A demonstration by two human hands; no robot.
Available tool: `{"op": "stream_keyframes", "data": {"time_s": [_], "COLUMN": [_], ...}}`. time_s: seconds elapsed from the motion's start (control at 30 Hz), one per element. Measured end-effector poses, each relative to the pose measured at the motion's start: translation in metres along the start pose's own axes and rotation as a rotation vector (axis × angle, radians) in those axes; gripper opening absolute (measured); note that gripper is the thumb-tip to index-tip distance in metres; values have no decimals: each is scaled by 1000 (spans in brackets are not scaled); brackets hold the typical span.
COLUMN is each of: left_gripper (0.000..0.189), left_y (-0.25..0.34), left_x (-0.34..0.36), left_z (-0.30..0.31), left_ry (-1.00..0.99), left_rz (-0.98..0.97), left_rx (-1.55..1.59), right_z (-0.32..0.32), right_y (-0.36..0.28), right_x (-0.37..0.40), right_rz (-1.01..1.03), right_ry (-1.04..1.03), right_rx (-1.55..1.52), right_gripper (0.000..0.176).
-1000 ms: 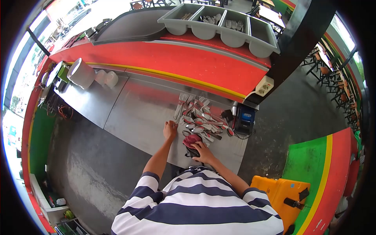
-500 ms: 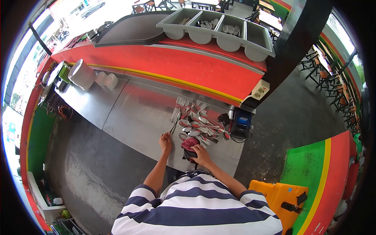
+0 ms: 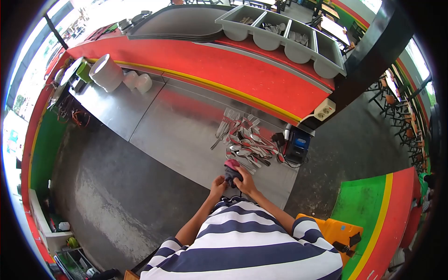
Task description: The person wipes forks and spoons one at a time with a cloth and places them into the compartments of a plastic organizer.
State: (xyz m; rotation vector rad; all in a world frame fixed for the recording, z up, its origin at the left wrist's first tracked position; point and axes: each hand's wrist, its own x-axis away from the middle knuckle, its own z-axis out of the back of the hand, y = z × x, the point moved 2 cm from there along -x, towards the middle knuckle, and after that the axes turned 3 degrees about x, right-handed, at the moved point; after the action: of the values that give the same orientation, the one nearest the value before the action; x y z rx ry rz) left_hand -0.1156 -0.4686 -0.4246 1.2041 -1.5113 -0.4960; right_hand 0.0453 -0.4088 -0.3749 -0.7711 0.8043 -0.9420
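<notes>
Far left, bowls (image 3: 106, 72) and cups (image 3: 143, 83) stand at the back of the tabletop (image 3: 179, 126), well apart from the hands. Trays (image 3: 177, 28) on the red ledge above, out past reach of either hand.

Left hand (image 3: 218, 184): just changed. A second ago it is at the left edge of the cutlery; now it is drawn back near the body, beside the cloth, fingers curled. Can't tell if it grips the cloth, a piece of cutlery or nothing. Means both hands now work at the cloth and neither is on the cutlery.

Cloth (image 3: 231, 171), red on top, dark below, bunched between the hands, in front of the near end of the cutlery.

Right hand (image 3: 246, 181): closed on the right side of the cloth, thumb and fingers gripping it.

Cutlery (image 3: 249, 140) lies in a loose heap on the tabletop, beyond both hands; forks (image 3: 228, 120) mostly at far left of the heap, spoons (image 3: 245, 142) through the middle, handles crossing.

Bin (image 3: 298, 55) up on the ledge, more cutlery in its three left compartments. Device (image 3: 298, 145), black and blue, just right of the heap; socket (image 3: 325, 109) above it
</notes>
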Motion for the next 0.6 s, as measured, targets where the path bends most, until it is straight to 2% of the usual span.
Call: {"op": "stream_keyframes", "data": {"time_s": [0.03, 0.07, 0.2, 0.3, 0.6], "left_gripper": [19, 26, 18, 11, 11], "left_y": [11, 24, 39, 41, 69], "left_x": [8, 12, 14, 15, 19], "left_z": [-5, -6, 5, 13, 18], "left_ry": [-46, -66, -159, -240, -372], "left_rz": [-46, 11, -161, -131, -128], "left_rx": [-56, -169, -374, -270, -473], "right_z": [3, 5, -3, -13, 4], "right_y": [-16, -32, -46, -48, -18], "right_x": [-4, -7, -2, -10, -54], "right_rz": [-21, -42, -81, -54, -55], "right_ry": [-20, -43, -5, 93, 212], "right_rx": [6, 12, 67, 120, 240], "right_gripper": [55, 55, 51, 45, 41]}}
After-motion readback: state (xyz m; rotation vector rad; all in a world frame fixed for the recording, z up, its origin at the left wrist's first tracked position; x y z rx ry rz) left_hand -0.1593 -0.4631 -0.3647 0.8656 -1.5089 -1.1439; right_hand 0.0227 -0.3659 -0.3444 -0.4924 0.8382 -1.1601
